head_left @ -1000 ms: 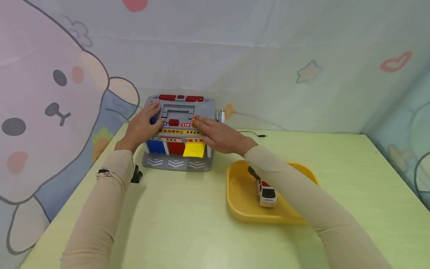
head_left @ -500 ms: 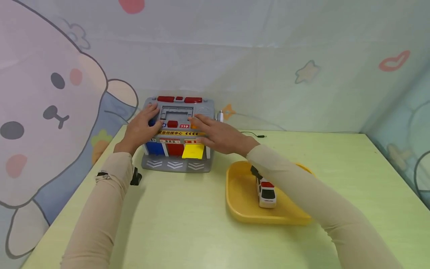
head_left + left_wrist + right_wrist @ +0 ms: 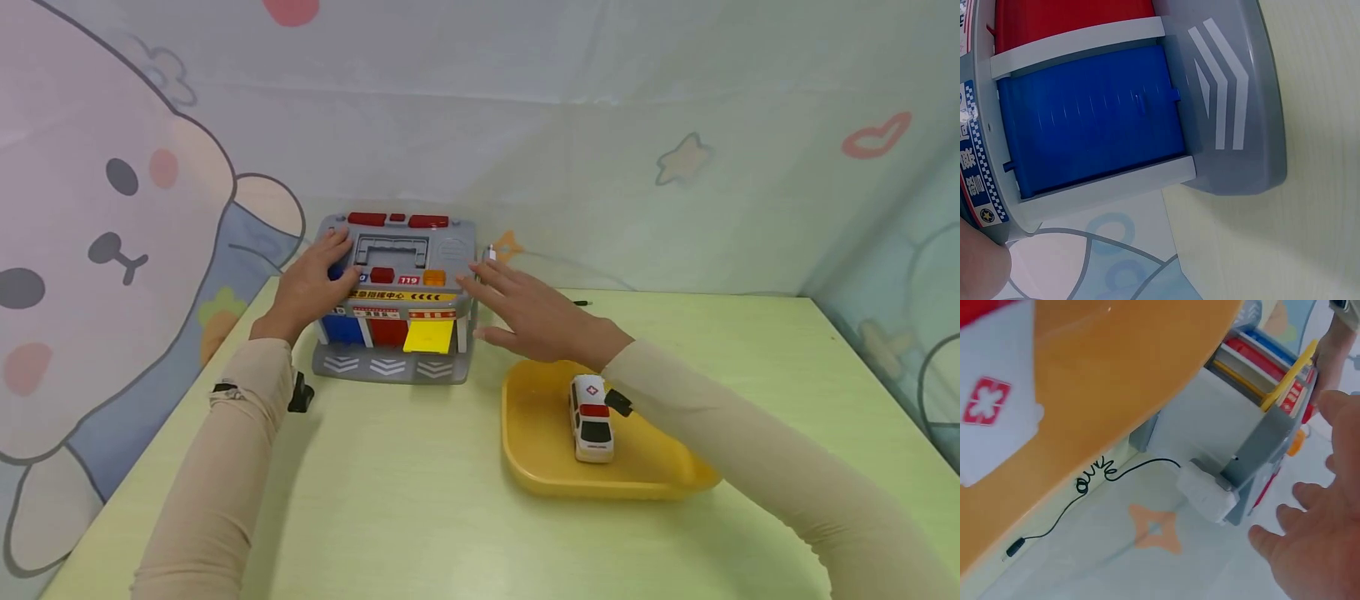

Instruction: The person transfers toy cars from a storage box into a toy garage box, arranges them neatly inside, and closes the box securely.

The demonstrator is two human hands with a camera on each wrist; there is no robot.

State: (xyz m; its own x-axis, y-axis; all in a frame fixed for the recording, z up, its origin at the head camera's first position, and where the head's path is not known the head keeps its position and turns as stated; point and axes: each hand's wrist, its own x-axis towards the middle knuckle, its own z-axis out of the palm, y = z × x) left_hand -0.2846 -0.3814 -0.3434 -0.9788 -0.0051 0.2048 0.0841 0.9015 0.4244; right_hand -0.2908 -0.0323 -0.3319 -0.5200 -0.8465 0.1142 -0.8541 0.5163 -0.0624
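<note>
A grey toy garage [image 3: 453, 242] stands at the back left, its blue door [image 3: 1097, 119] and red door [image 3: 388, 333] down and its yellow door [image 3: 429, 337] tipped outward. My left hand [image 3: 309, 279] rests on the garage's left end, fingers spread over the top edge. Just off the right end hovers my right hand [image 3: 547, 317], empty, with its fingers extended. An orange button [image 3: 434, 277] and a red button [image 3: 382, 275] show on the roof. Below my right wrist, a white toy ambulance [image 3: 592, 417] with a red light bar lies in a yellow tray [image 3: 517, 454].
A white box [image 3: 1207, 492] is fixed to the garage's right side, and a thin black coiled cord [image 3: 1088, 481] runs from it along the table. Behind the table [image 3: 390, 500] hangs a printed cloth [image 3: 555, 150] with a cartoon bear.
My right hand has lifted off the orange button and moved right, away from the garage roof. More of the ambulance now shows. My left hand stays on the garage.
</note>
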